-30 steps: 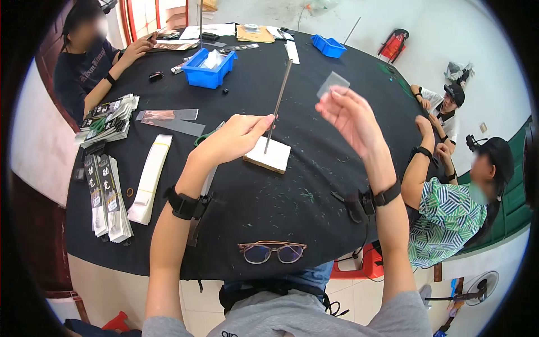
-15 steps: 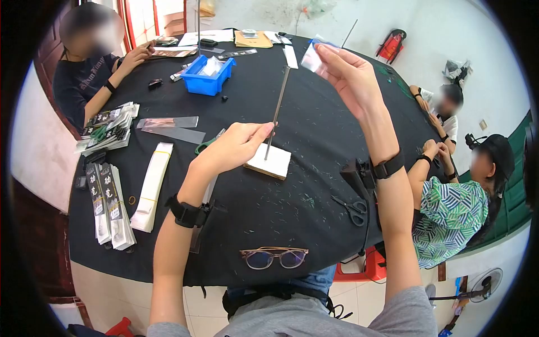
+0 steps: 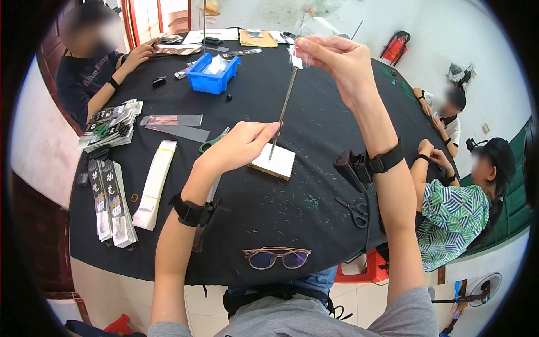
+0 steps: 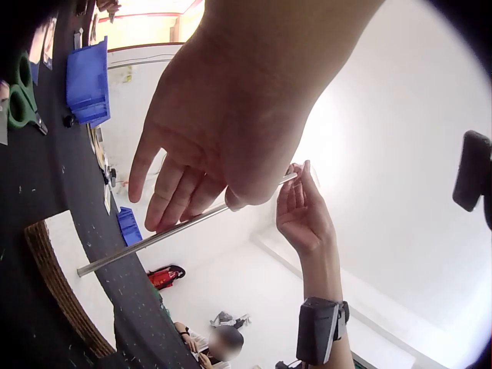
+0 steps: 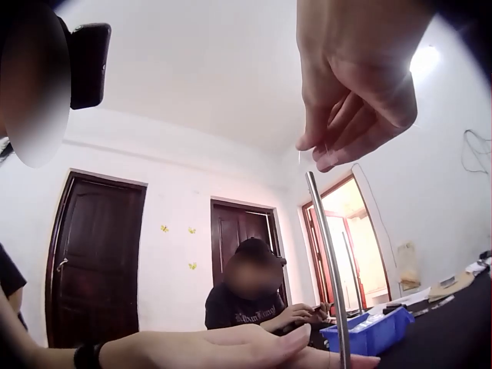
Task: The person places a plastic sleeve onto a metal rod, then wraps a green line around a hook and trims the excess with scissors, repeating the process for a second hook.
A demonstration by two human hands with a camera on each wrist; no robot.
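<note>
A thin metal rod (image 3: 283,108) stands on end in a small white block (image 3: 275,162) that lies flat on the black worktop (image 3: 314,185). The rod's long axis runs nearly vertical, its foot in the block and its free tip pointing up and leaning slightly away from the person. The left hand (image 3: 238,147) reaches in from the left at the rod's lower part. Its fingers are stretched out fairly straight and the fingertips touch the shaft a little above the block. The left wrist view shows the rod passing just under the thumb and fingers, with no closed grip around it. The right hand (image 3: 337,62) is raised over the rod's top end, and its grip is a tight pinch of thumb and fingertips on a clear plastic sleeve (image 3: 315,28). The sleeve rises above the fingers, so thin that its edges are hard to trace. The pinch sits right at the rod's tip, and in the right wrist view the tip stands just below the pinching fingers, close but seemingly not touching them. Green-handled scissors (image 3: 212,141) lie on the worktop just left of the left hand. A pair of glasses (image 3: 276,258) rests at the near edge. A blue bin (image 3: 212,70) sits farther back, well apart from the rod.
</note>
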